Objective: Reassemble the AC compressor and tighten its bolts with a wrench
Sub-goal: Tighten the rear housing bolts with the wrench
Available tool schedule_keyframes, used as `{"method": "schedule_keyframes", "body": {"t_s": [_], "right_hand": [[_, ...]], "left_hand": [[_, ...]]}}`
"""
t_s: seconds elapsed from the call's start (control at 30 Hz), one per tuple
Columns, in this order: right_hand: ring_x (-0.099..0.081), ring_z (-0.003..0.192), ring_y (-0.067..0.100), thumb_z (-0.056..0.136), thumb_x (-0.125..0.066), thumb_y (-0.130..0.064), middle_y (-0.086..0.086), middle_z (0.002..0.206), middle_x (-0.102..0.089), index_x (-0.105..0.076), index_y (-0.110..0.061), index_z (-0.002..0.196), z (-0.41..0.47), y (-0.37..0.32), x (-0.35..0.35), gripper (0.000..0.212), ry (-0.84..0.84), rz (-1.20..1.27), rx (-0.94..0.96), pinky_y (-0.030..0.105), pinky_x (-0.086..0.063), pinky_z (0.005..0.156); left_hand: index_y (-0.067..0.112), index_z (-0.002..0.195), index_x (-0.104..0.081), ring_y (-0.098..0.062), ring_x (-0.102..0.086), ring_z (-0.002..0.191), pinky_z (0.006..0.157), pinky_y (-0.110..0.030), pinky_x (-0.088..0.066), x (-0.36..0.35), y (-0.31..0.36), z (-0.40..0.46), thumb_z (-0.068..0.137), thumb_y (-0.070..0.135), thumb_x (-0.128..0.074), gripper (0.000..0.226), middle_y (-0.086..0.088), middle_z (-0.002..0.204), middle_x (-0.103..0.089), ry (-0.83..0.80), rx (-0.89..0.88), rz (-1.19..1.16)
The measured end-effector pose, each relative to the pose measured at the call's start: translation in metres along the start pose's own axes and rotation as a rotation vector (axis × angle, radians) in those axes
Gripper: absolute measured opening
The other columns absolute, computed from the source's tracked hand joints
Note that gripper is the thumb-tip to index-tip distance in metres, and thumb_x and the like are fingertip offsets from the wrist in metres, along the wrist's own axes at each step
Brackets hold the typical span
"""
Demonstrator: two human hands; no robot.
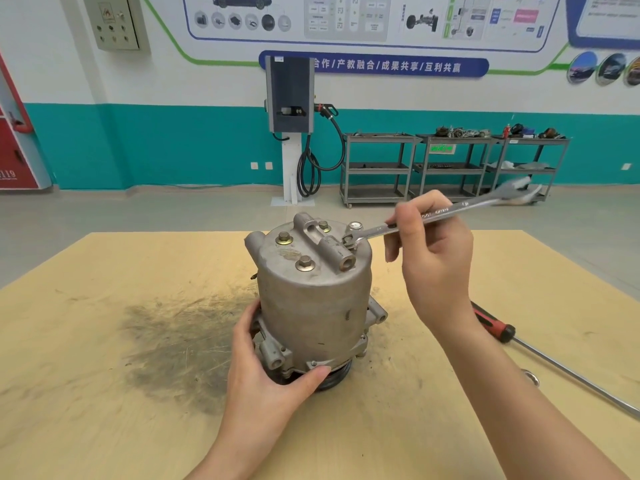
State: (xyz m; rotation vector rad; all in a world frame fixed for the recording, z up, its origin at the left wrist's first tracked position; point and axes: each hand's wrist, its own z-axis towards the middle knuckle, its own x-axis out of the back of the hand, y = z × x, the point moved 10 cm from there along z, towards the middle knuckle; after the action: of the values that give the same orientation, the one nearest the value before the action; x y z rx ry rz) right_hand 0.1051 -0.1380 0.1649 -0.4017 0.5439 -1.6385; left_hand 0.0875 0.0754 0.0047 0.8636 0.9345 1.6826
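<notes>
The AC compressor is standing upright on its pulley end at the middle of the wooden table, its bolted end cover facing up. Three bolts are showing on that cover, at roughly nine, twelve and six o'clock; a fourth, at about three o'clock, is sitting under the head of the wrench, whose handle is running out toward two o'clock.

The right hand is pinching the wrench shaft between thumb and fingers, close to the head rather than out at the far end. The left hand is wrapping the compressor's lower flange from seven o'clock, thumb across the front, bracing it.

The likeliest trouble, as I judge it: the wrench head appears only partly seated, so it could be slipping off and rounding the bolt under load. With a light pinch, the wrench could also be twisting loose. The tall body could be tipping toward the pull if the bracing hand eases.

A red-handled screwdriver is lying at four o'clock, well apart.
</notes>
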Motion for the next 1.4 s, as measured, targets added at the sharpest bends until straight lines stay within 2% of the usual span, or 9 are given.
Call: {"method": "schedule_keyframes", "body": {"t_s": [0.1,0.2,0.4,0.5,0.7,0.97,1.1,1.2,1.4], "right_hand": [[-0.052,0.05,0.005,0.094,-0.052,-0.024,-0.002,0.058,-0.053,-0.049,-0.024,0.082,-0.004,-0.021,-0.003,0.012,-0.001,-0.055,0.171,0.02,-0.042,0.053],[-0.05,0.049,0.008,0.097,-0.047,-0.022,-0.012,0.058,-0.052,-0.049,-0.022,0.084,-0.001,-0.024,0.001,0.014,0.038,0.002,0.176,0.021,-0.041,0.054],[-0.048,0.047,0.015,0.103,-0.038,-0.033,-0.001,0.05,-0.052,-0.05,-0.011,0.081,0.005,0.029,-0.004,0.033,-0.011,0.286,-0.363,0.019,-0.042,0.049],[-0.048,0.045,0.014,0.102,-0.037,-0.035,0.0,0.048,-0.052,-0.049,-0.011,0.082,-0.004,0.053,-0.016,0.034,-0.069,0.437,-0.604,0.021,-0.044,0.049],[-0.05,0.048,0.015,0.101,-0.04,-0.038,0.003,0.051,-0.055,-0.053,-0.011,0.083,-0.008,0.059,-0.019,0.034,-0.109,0.481,-0.674,0.022,-0.046,0.05],[-0.054,0.052,0.016,0.104,-0.034,-0.031,0.005,0.055,-0.058,-0.054,-0.008,0.081,-0.006,0.057,-0.017,0.038,-0.079,0.464,-0.589,0.024,-0.048,0.052],[-0.056,0.05,0.015,0.095,-0.041,-0.037,0.003,0.054,-0.059,-0.055,-0.007,0.08,-0.002,0.051,-0.015,0.036,-0.065,0.401,-0.502,0.023,-0.049,0.052],[-0.056,0.05,0.015,0.094,-0.046,-0.039,0.001,0.056,-0.058,-0.053,-0.006,0.08,0.002,0.036,-0.009,0.036,-0.036,0.303,-0.325,0.025,-0.049,0.052],[-0.056,0.05,0.013,0.093,-0.054,-0.031,-0.013,0.06,-0.055,-0.053,-0.022,0.075,-0.002,-0.013,-0.004,0.021,-0.02,-0.052,0.158,0.029,-0.045,0.049]], "left_hand": [[0.08,0.116,-0.023,0.026,-0.038,0.118,0.085,-0.009,-0.037,0.0,0.0,0.0,0.037,0.061,-0.086,0.102,0.052,0.122,-0.037,0.0,0.001,-0.005],[0.08,0.115,-0.023,0.028,-0.037,0.117,0.084,-0.008,-0.037,0.001,0.001,0.0,0.037,0.063,-0.085,0.101,0.054,0.122,-0.036,0.003,-0.002,0.003],[0.081,0.115,-0.024,0.028,-0.038,0.116,0.08,0.008,-0.035,0.001,0.0,0.0,0.038,0.063,-0.085,0.1,0.055,0.121,-0.037,0.007,-0.013,-0.001],[0.081,0.114,-0.025,0.027,-0.04,0.116,0.081,0.009,-0.032,0.0,0.0,0.001,0.038,0.06,-0.085,0.099,0.054,0.12,-0.039,0.004,-0.02,-0.015],[0.08,0.116,-0.022,0.028,-0.037,0.117,0.081,0.002,-0.039,0.002,0.0,0.0,0.038,0.063,-0.084,0.1,0.055,0.121,-0.035,0.012,-0.018,0.018],[0.081,0.114,-0.023,0.031,-0.036,0.114,0.079,0.011,-0.031,0.0,0.002,0.001,0.039,0.061,-0.083,0.098,0.057,0.118,-0.035,0.006,-0.019,0.006],[0.08,0.115,-0.025,0.028,-0.039,0.115,0.08,0.009,-0.033,0.0,0.0,0.001,0.038,0.06,-0.085,0.099,0.055,0.12,-0.038,0.008,-0.016,-0.01],[0.08,0.114,-0.025,0.026,-0.04,0.117,0.08,0.007,-0.036,0.0,-0.002,0.002,0.037,0.06,-0.085,0.099,0.053,0.121,-0.038,0.008,-0.013,-0.019],[0.08,0.114,-0.025,0.026,-0.04,0.117,0.08,0.004,-0.038,0.0,-0.003,0.002,0.038,0.06,-0.086,0.1,0.054,0.121,-0.038,0.003,-0.017,-0.022]]}}
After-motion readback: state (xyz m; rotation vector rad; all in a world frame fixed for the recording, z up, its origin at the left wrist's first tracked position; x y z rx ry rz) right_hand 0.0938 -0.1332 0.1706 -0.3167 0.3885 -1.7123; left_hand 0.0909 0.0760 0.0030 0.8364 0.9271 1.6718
